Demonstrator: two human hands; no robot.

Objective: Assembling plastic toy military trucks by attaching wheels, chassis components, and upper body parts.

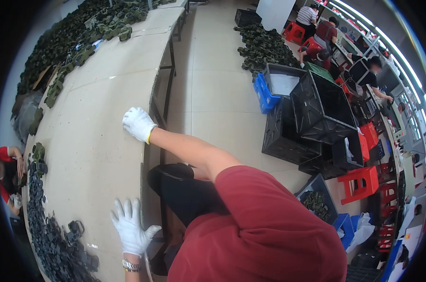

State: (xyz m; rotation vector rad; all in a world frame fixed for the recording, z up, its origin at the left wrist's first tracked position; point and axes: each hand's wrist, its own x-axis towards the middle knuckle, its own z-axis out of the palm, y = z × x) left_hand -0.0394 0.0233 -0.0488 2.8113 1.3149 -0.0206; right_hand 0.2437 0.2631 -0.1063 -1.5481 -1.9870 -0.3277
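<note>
My left hand (132, 229), in a white glove with a metal watch at its wrist, lies flat on the pale tabletop (95, 127) near its edge. Its fingers are spread and hold nothing. Farther up the same edge, my right hand (139, 124) rests on the table in a white glove with a yellow cuff. Those fingers are curled into a fist, and no object shows in them. A heap of small dark grey parts (58, 244) lies to the left of my left hand. Olive-green moulded parts (55, 87) line the table's far side.
A larger pile of green parts (77, 33) covers the table's far end. Beyond the aisle stand stacked black crates (323, 110), a blue crate (265, 94) and red stools (358, 183). Another person's hand (19, 164) shows across the table. Several people sit at benches on the right.
</note>
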